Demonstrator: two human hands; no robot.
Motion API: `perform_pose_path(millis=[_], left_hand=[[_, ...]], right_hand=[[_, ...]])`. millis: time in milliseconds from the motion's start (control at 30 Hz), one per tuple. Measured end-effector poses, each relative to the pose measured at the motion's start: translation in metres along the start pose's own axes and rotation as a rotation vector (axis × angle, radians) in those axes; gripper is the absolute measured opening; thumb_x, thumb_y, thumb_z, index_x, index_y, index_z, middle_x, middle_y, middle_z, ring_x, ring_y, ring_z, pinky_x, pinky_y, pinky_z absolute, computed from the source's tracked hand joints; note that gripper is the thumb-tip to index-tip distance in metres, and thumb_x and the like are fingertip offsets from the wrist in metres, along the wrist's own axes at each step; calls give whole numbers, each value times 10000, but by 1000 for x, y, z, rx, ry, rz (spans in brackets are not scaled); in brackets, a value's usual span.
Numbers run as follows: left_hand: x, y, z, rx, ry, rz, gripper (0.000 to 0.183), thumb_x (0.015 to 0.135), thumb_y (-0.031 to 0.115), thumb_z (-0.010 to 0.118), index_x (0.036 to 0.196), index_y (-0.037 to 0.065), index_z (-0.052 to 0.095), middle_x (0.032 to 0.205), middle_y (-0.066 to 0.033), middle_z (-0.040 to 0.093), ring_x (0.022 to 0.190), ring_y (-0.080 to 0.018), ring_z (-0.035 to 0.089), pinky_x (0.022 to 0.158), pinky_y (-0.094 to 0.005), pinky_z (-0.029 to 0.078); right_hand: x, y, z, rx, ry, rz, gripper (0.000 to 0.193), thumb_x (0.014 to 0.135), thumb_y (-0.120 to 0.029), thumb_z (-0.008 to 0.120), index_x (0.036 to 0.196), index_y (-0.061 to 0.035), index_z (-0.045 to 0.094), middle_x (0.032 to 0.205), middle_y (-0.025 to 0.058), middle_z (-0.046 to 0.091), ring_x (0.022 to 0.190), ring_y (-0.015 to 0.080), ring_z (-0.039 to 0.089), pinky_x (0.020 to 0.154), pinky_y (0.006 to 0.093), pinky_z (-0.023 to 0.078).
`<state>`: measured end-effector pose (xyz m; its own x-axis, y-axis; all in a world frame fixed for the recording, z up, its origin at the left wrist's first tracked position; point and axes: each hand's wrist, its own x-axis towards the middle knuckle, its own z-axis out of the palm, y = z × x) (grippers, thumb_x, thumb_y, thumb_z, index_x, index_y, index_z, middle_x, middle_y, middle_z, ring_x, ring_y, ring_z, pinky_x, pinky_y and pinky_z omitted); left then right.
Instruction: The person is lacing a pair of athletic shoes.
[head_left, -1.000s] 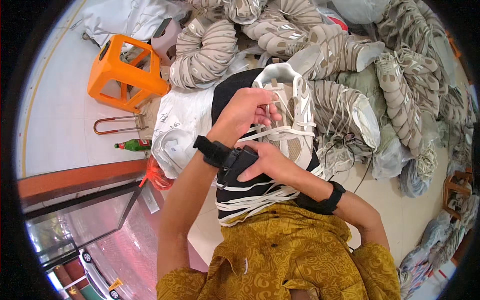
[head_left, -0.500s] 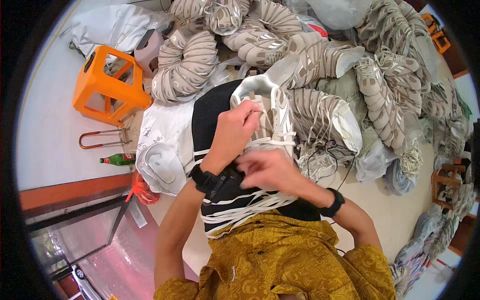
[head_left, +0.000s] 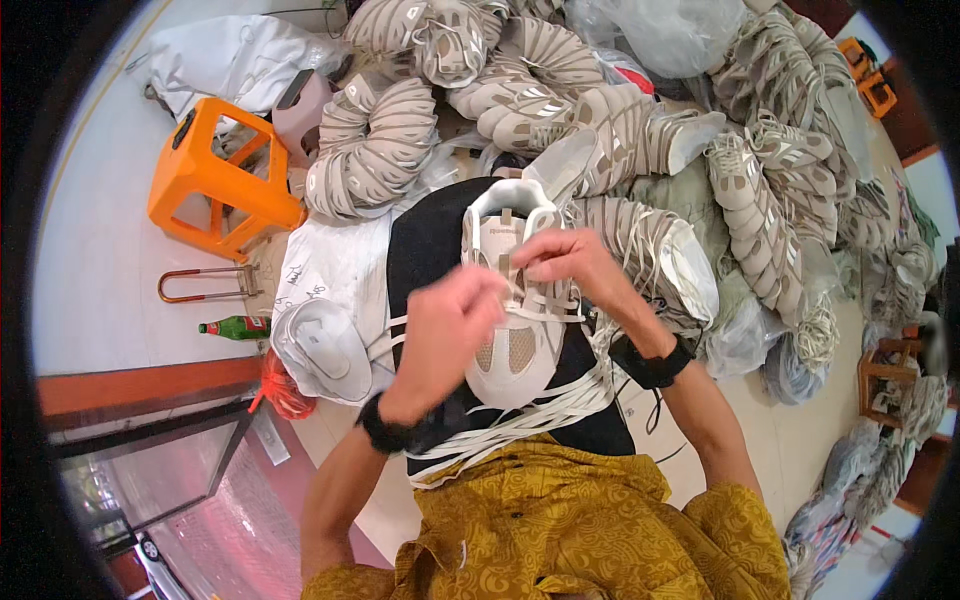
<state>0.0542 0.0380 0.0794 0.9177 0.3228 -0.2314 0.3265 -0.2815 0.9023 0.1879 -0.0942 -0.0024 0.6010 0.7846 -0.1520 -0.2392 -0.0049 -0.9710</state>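
A beige and white shoe upper [head_left: 512, 375] lies on the black cloth over my lap, toe toward me and collar away. White shoelace [head_left: 563, 308] runs through its eyelets, with loose loops at the right side. My right hand [head_left: 585, 268] is over the tongue and right eyelets, its thumb and forefinger closed on the lace. At the left eyelets is my left hand [head_left: 450, 330], bent and smeared by motion, so its grip is unclear. A bundle of loose white laces [head_left: 515, 440] lies across the cloth below the toe.
Nested rows of shoe uppers [head_left: 370, 145] are heaped ahead and to the right. An orange stool [head_left: 220, 185] stands at left, near a green bottle [head_left: 238, 327] and a white cap-like piece [head_left: 320, 345]. Clear plastic bags [head_left: 745, 335] lie at right.
My right hand has moved up from below onto the tongue and right eyelets. My left hand has dropped from the collar to the left eyelets, uncovering the tongue; the toe now shows.
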Motion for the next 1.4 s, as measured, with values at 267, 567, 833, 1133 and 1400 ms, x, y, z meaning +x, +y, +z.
perform_pose_path(millis=[267,567,833,1133,1400], left_hand=[[11,21,-26,-385,-130,-102,130,839,93,492,902,-8,545,716,-40,574,531,-54,504,446,-169,399],[16,-13,-31,-973,-182,-100,162,855,128,490,918,-11,544,813,-76,589,689,-133,567,590,-244,469],[-12,-169,-225,-1311,472,269,356,854,12,426,1178,-129,387,1212,-207,458,1133,-257,445,982,-326,357],[-53,-240,-391,-48,707,-21,275,884,134,407,1042,-69,502,1055,-184,552,943,-244,562,824,-285,487],[4,-80,-97,853,203,594,111,749,54,564,853,18,557,811,-126,559,780,-286,552,702,-349,455]], right_hand=[[-41,-18,31,-310,140,-393,134,668,-63,624,794,-16,631,695,56,582,641,120,554,567,244,433],[-29,0,5,58,89,-128,145,759,-113,564,746,25,606,609,42,575,445,87,486,392,217,362],[-55,-2,-270,840,505,-229,95,854,-153,515,870,-59,519,671,-15,431,522,64,347,412,178,273],[-122,-68,-402,-124,921,-12,164,799,-155,581,894,-26,547,746,37,528,616,118,481,510,224,394],[-29,-40,-95,-567,81,-257,250,634,-8,657,881,-6,618,739,0,548,674,78,501,568,210,394]])
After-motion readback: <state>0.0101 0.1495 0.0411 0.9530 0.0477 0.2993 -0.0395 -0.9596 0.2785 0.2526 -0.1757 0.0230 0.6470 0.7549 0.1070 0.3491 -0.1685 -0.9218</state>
